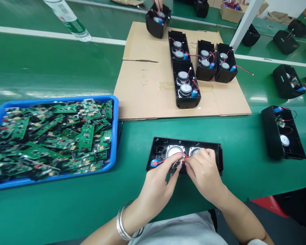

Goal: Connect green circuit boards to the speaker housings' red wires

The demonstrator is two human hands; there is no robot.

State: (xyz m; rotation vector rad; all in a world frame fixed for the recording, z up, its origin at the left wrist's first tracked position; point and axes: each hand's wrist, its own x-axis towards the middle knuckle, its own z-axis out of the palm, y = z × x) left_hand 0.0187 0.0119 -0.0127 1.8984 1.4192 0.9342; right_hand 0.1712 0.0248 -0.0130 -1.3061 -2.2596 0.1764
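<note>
Pinching small circuit board (176, 166) in left hand (155, 185) over open black casing (158, 143) on green bench (132, 143), with blue tray (113, 136) at nine o'clock, closing right hand (206, 173) fingertip-to-fingertip near red wire (186, 157), exact hold hidden, apparently fitting wire to board, so needing fine alignment.

tray (114, 136) blue | tabletop (132, 200) green | speaker housing (155, 143) black

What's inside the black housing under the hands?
The black housing holds two round speakers and a blue cell with red wire. The right hand partly covers one speaker; whatever lies beneath the left hand and circuit board can't be seen.
</note>
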